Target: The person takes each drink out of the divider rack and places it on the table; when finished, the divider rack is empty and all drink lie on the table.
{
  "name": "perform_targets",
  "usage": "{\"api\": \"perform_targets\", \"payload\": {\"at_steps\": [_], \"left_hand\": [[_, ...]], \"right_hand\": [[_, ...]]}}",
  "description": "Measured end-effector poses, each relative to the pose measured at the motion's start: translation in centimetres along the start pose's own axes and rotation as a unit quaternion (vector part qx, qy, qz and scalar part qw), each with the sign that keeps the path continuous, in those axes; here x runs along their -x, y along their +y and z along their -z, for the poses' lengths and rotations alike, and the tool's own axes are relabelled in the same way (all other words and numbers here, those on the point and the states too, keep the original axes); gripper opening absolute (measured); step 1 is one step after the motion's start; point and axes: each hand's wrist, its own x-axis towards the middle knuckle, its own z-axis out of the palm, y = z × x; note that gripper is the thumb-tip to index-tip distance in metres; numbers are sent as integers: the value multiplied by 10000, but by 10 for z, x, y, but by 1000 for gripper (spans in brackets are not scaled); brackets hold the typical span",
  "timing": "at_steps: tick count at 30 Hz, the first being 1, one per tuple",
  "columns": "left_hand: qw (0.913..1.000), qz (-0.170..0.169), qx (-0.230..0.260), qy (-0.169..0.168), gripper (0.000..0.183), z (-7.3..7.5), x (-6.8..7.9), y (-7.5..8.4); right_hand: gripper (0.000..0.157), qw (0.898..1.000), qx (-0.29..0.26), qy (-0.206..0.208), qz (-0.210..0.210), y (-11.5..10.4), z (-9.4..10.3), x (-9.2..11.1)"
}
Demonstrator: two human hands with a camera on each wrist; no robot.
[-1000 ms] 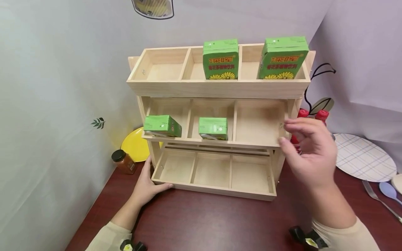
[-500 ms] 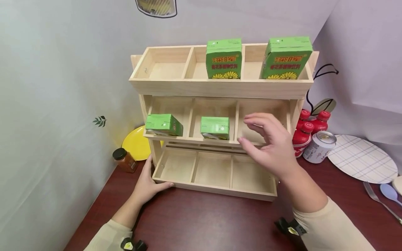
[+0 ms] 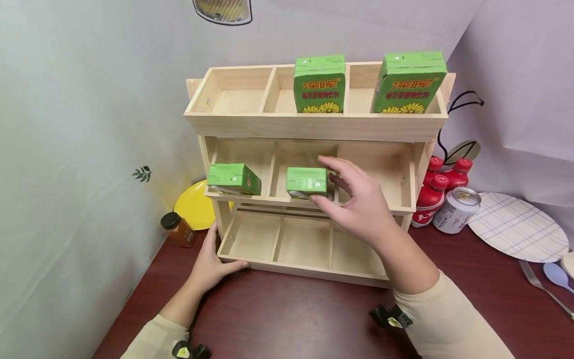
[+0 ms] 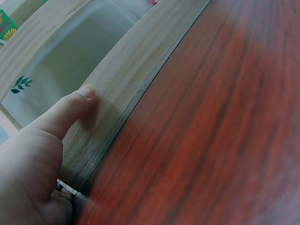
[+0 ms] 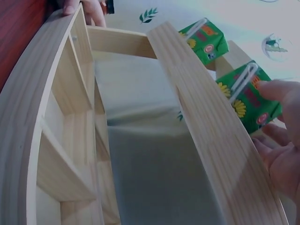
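A three-tier wooden shelf (image 3: 316,127) stands on the table, its tiers split into compartments. My left hand (image 3: 209,269) grips its lower left corner, thumb on the front board in the left wrist view. On the middle tier, a green drink carton (image 3: 307,182) stands in the centre compartment. My right hand (image 3: 358,199) is around its right end, the thumb (image 5: 276,89) at its front face and the fingers curved and spread beside it; no firm hold shows. Another green carton (image 3: 234,178) leans in the left compartment. Two larger-looking cartons (image 3: 319,86) stand on the top tier.
Right of the shelf are several red-capped bottles (image 3: 430,199), a silver can (image 3: 456,210), a checked plate (image 3: 517,227), a fork (image 3: 542,286) and a spoon (image 3: 557,275). A yellow plate (image 3: 195,207) and a dark-lidded jar (image 3: 178,229) are at the left.
My right hand has moved left from the shelf's right side, past the right compartment, to the centre carton. The left hand has kept its place on the shelf.
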Motion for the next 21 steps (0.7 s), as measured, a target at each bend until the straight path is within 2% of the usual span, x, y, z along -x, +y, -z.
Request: {"api": "perform_targets", "payload": {"at_steps": [5, 8, 11, 14, 21], "left_hand": [[10000, 29, 46, 33, 125, -2, 0, -18], [10000, 86, -21, 32, 127, -3, 0, -30], [9999, 133, -23, 31, 128, -3, 0, -36], [9999, 130, -53, 25, 128, -3, 0, -34], [10000, 18, 33, 20, 123, -1, 1, -5]], "right_hand": [[53, 9986, 458, 59, 248, 10, -7, 2], [49, 9977, 554, 200, 338, 11, -8, 4], [48, 9973, 569, 302, 365, 11, -7, 6], [46, 9967, 582, 381, 417, 11, -7, 8], [44, 9952, 484, 637, 571, 9, -4, 11]]}}
